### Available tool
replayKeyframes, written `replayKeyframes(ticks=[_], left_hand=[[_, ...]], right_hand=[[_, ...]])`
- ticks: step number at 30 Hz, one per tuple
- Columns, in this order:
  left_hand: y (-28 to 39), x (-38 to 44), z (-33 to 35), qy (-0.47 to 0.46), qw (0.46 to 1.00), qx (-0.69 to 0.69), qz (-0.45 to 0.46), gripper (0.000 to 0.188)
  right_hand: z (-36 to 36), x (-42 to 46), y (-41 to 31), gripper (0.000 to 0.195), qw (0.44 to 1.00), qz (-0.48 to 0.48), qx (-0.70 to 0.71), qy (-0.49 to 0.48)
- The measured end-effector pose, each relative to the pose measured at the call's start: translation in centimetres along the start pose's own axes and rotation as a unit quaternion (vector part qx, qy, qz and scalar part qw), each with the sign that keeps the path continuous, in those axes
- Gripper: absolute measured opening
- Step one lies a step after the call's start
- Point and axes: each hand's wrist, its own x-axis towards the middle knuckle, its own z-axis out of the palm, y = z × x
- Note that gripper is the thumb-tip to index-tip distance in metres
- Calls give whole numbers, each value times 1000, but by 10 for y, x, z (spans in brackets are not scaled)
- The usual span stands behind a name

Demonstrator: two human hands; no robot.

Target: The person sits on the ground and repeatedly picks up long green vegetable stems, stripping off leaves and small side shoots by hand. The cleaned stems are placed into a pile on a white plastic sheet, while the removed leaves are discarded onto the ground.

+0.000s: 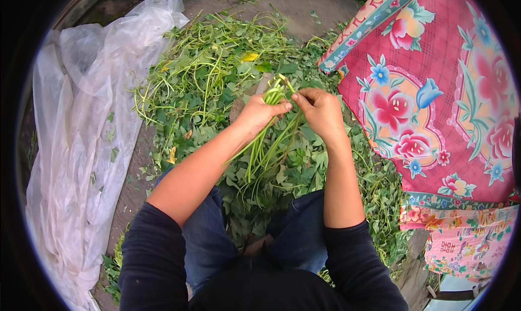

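Observation:
A bunch of long green leaf stems (260, 148) hangs from my left hand (260, 113), which is closed around it near its upper end. The cut-looking tips stick up above my thumb and fingers. My right hand (319, 109) is just right of the bunch, with thumb and forefinger pinched at a stem tip beside it. Below and around both hands lies a broad heap of green leaves (301, 160). Beyond my left hand, a tangle of paler stems (207, 75) lies on the heap, with a yellow leaf (249, 57) on it.
Crumpled translucent plastic sheeting (93, 128) stretches along the left. A red floral cloth (439, 148) covers the right side, with a pink patterned cloth (468, 250) below it. Grey concrete ground (301, 5) shows beyond the heap. My knees in blue jeans are at the near edge of the leaves.

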Motion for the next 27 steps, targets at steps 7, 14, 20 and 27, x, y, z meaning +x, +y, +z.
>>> replayKeyframes(ticks=[7,14,20,27], left_hand=[[-17,13,-15,8,988,143,66,27],[-39,25,-17,81,933,329,120,39],[-24,14,-3,104,911,380,118,37],[-39,32,-41,77,961,266,-7,25]], right_hand=[[9,-4,-4,20,989,-115,-92,10],[8,0,8,20,996,-26,-10,-83],[9,-1,24,21,985,65,89,-133],[24,4,5,25,972,100,207,-55]])
